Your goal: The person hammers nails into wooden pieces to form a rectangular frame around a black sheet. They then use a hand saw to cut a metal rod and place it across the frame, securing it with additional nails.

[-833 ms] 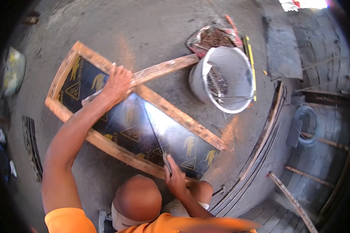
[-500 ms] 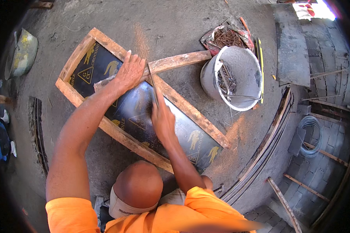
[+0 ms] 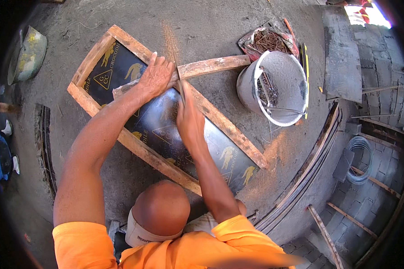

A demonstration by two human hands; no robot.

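Observation:
My right hand (image 3: 190, 117), slightly blurred, is closed around the near end of a handsaw; the handle is mostly hidden in it. The thin saw blade (image 3: 176, 60) runs away from me across a loose wooden batten (image 3: 215, 66). Just left of the blade, my left hand (image 3: 157, 76) presses the batten down, its fingers over the wood. The batten lies crosswise on a wooden frame (image 3: 226, 123) backed by a dark, shiny panel (image 3: 161, 121) with yellow printed figures. Sawdust (image 3: 169, 38) lies on the ground beyond the blade.
Right of the batten's far end stands a grey bucket (image 3: 280, 107) with metal pieces inside. Behind it is an open bag of rusty nails (image 3: 268, 41). A stained container (image 3: 33, 56) sits far left. Long rods (image 3: 300, 179) and a wire coil (image 3: 358, 160) lie at right.
My right hand has pushed the saw away from me, so more blade shows beyond the batten. My left hand keeps its place on the wood. The whole view has shifted slightly.

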